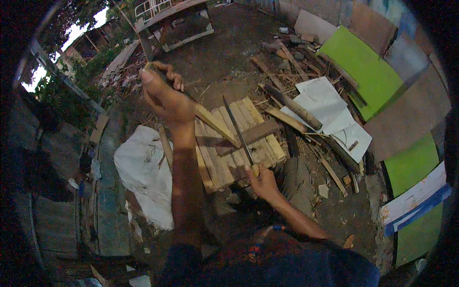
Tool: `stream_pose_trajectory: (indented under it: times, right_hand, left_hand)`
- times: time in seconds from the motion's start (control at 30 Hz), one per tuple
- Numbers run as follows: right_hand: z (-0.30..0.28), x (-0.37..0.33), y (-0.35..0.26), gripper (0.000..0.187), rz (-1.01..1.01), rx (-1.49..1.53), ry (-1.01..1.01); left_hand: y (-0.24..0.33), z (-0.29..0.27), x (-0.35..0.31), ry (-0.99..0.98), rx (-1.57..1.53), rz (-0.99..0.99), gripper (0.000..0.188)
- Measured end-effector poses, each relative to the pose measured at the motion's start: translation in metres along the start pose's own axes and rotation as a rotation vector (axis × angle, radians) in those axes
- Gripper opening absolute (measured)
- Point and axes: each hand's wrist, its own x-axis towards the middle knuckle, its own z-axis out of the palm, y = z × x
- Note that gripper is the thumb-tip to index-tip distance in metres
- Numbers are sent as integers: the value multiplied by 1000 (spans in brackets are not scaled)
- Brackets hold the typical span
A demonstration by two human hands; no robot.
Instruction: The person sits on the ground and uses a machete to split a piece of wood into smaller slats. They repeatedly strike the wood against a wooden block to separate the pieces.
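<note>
My left hand point(167, 98) is raised at the left, its fingers closed around a narrow wooden strip point(217, 125). The strip slants down to the right from behind my wrist. Its lower end is over a slatted wooden platform point(213, 167), close to the blade. My right hand point(264, 184), at the near edge of the platform, grips the handle of a long, thin, dark-bladed knife like a machete point(237, 129). The blade points up and away from me, slightly left. A darker wooden crosspiece point(263, 130) lies across the slats beneath it.
A white sack point(143, 167) sits left of the platform. To the right lie a round log point(296, 107), white sheets point(330, 103) and scrap wood point(330, 174). Green panels point(366, 71) lean along the right side. A table point(174, 14) stands at the far end.
</note>
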Motion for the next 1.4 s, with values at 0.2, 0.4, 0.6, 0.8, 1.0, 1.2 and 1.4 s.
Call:
stream_pose_trajectory:
  times: [0.2,0.4,0.6,0.8,1.0,1.2,1.4]
  right_hand:
    - [-11,25,-9,43,-238,261,227]
    - [27,5,57,44,94,-77,3]
    - [-37,28,-86,39,-211,175,138]
    - [21,19,63,35,-38,-186,52]
    - [-16,44,0,37,-60,40,61]
    - [-12,50,-20,39,-343,279,282]
    - [10,12,95,39,99,-258,-101]
  left_hand:
    - [-9,-6,6,16,-148,-109,57]
    - [-17,-38,20,39,-124,-88,56]
    - [-19,-50,20,59,-143,-96,55]
    - [-7,-41,18,43,-173,-92,54]
    - [-7,-33,9,3,-105,-25,52]
    - [-12,-3,10,19,-117,-40,47]
    - [-38,12,25,-25,-19,37,49]
